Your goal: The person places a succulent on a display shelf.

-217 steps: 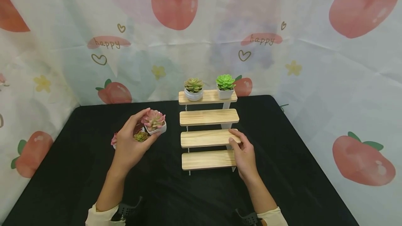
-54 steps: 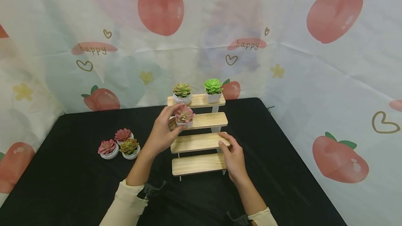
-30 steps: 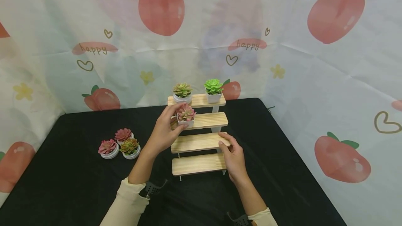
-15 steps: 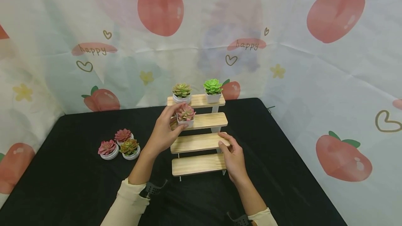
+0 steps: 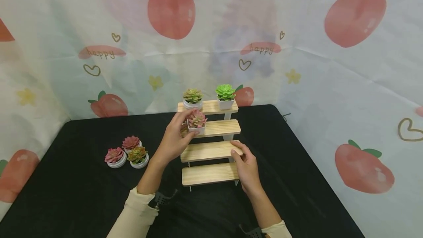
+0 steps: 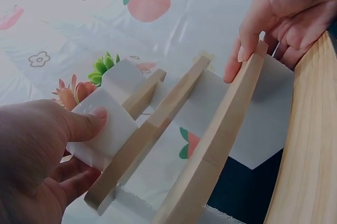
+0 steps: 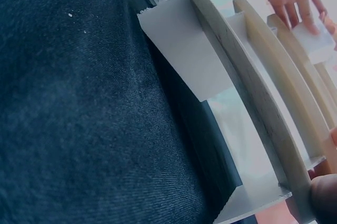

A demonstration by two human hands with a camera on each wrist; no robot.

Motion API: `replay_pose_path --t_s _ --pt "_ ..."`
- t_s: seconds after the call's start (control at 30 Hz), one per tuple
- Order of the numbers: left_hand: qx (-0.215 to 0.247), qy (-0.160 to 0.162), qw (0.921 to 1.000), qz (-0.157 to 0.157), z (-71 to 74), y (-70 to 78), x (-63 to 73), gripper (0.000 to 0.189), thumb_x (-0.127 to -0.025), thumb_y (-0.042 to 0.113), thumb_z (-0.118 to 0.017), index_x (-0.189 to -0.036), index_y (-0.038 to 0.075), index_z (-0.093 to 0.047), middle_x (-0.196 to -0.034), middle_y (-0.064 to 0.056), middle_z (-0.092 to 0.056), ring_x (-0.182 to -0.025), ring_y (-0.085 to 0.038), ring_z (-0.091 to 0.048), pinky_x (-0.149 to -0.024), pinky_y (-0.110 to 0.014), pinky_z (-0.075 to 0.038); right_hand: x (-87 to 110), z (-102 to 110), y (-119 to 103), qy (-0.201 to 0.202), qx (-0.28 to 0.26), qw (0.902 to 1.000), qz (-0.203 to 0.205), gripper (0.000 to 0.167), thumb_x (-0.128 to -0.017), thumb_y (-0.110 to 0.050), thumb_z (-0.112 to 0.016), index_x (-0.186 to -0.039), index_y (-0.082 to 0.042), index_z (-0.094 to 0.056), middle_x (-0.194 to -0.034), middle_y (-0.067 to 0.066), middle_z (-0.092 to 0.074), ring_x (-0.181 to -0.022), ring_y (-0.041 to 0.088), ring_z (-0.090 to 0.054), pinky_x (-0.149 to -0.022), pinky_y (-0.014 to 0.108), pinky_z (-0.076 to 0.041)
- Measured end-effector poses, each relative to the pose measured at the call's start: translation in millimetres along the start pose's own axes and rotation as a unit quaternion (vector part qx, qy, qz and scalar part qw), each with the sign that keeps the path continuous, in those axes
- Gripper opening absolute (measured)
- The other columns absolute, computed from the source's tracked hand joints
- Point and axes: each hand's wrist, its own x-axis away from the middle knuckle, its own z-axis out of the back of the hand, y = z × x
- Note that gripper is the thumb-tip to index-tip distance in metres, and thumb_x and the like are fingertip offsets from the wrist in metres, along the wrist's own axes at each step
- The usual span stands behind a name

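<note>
My left hand (image 5: 176, 136) pinches a pink succulent (image 5: 196, 119) by its square white pot, thumb on the front and fingers behind. In the left wrist view the white pot (image 6: 108, 124) sits right at the left end of the second shelf from the top. The wooden tiered plant stand (image 5: 211, 151) has stepped boards on white side supports. My right hand (image 5: 246, 166) grips the right end of the third shelf down, thumb and fingers at the board's edge. On the top shelf stand a dull green succulent (image 5: 193, 96) in a round pot and a bright green succulent (image 5: 226, 94) in a square pot.
To the left on the black tablecloth (image 5: 82, 194) stand a pink succulent (image 5: 114, 155), a dark red succulent (image 5: 130, 142) and a green-orange succulent (image 5: 137, 155), close together in round white pots. Behind the table hangs a peach-print cloth (image 5: 211, 28).
The left hand has carried the pink succulent rightward from beside the group of pots to the second shelf. Over the last second it has barely moved. The right hand keeps its grip on the stand.
</note>
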Motion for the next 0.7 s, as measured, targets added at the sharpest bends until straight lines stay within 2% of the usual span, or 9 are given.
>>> replay_pose_path --t_s 0.33,0.7 --pt "-0.012 0.000 0.9998 0.015 1.3 1.6 1.5 0.073 -0.091 -0.002 -0.079 -0.154 0.013 -0.046 -0.137 -0.015 -0.050 -0.128 -0.027 -0.051 -0.104 -0.042 -0.049 1.5 -0.4 -1.5 -0.006 -0.005 1.0000 0.003 0.034 -0.106 -0.006 -0.058 -0.140 -0.005 -0.062 -0.158 0.014 -0.040 -0.144 0.025 -0.037 -0.116 0.045 -0.032" --pt "0.014 -0.001 0.9998 0.014 -0.3 2.2 1.9 0.074 -0.091 -0.002 -0.078 -0.155 0.014 -0.046 -0.138 -0.015 -0.048 -0.130 -0.028 -0.050 -0.104 -0.042 -0.049 2.6 1.9 -2.9 -0.006 -0.007 1.0000 -0.002 0.034 -0.106 -0.006 -0.058 -0.140 -0.003 -0.061 -0.158 0.013 -0.039 -0.143 0.025 -0.038 -0.116 0.046 -0.033"
